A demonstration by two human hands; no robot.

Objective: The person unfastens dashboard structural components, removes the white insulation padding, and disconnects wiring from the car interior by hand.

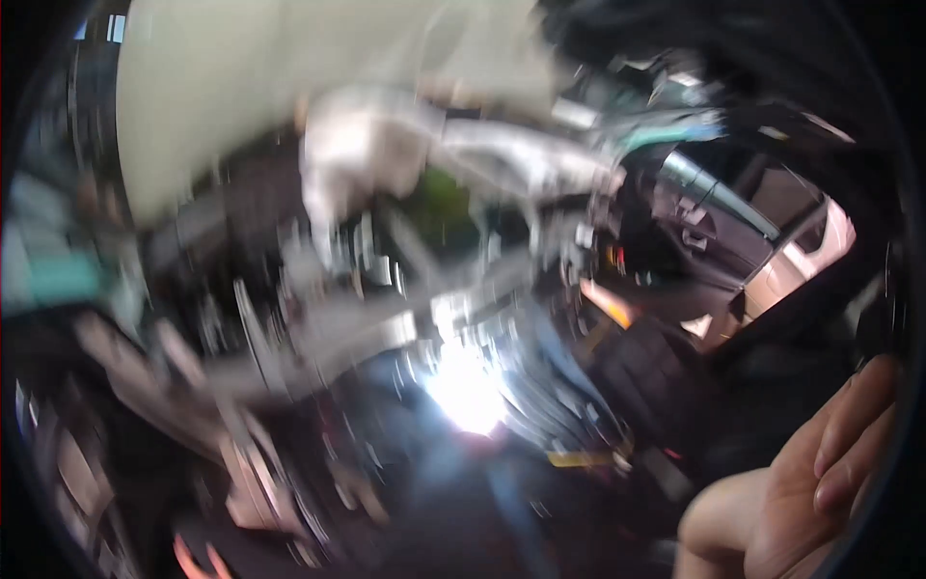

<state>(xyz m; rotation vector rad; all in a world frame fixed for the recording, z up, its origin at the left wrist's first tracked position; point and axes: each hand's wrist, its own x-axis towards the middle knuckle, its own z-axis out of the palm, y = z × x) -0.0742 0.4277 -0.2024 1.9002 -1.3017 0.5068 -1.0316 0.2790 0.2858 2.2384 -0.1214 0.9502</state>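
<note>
At the lower right edge is my right hand (805, 492), its palm side partly toward me. The thumb side stands apart from the loosely bent fingers, and I see nothing held; the dark rim cuts off part of it. Two small pinkish-orange shapes (200, 560) at the lower left edge look like fingertips of my left hand, smeared and mostly cut off. Ahead lies what looks like a stripped car dashboard, with a pale bar (338, 338) across it and loose wiring (569, 405) around a bright light (468, 391). Motion blurs most of it.
A large pale cream panel (222, 87) spans the upper left. To the right, a car door (709, 217) shows beyond a dark frame. A white, blurred part (362, 150) sits upper middle. A yellow strip (584, 459) lies below the wiring.
</note>
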